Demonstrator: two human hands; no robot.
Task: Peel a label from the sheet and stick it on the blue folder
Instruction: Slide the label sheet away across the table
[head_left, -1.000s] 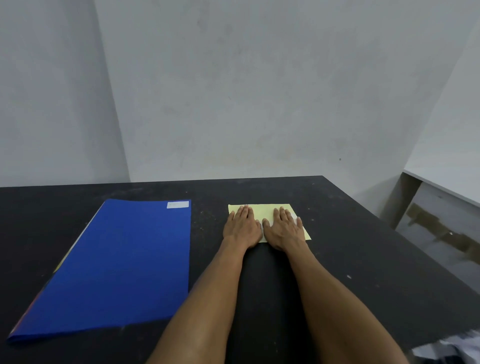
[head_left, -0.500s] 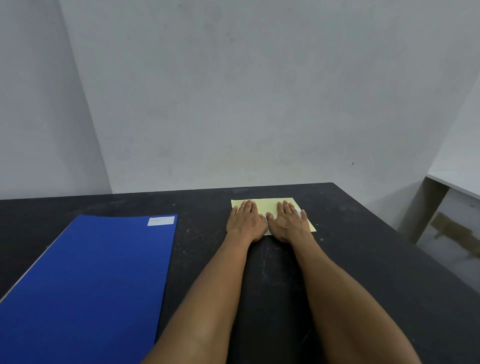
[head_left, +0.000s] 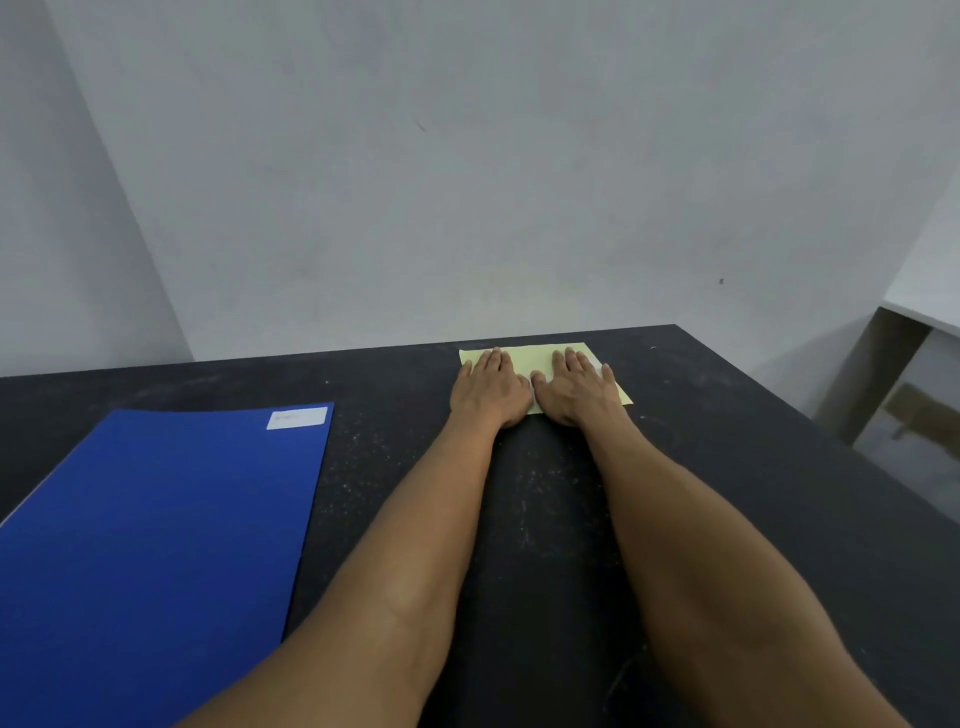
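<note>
At the table's (head_left: 727, 467) far edge, both hands, left hand (head_left: 488, 387) and right hand (head_left: 576, 389), lie flat with fingers together on the yellow sheet (head_left: 530, 358), holding nothing, while the blue folder (head_left: 156, 545) lies at nine o'clock, long axis running away, nearer the left hand

White label (head_left: 297, 418) on the blue folder (head_left: 156, 530), faint marks on it too blurred to read
</note>
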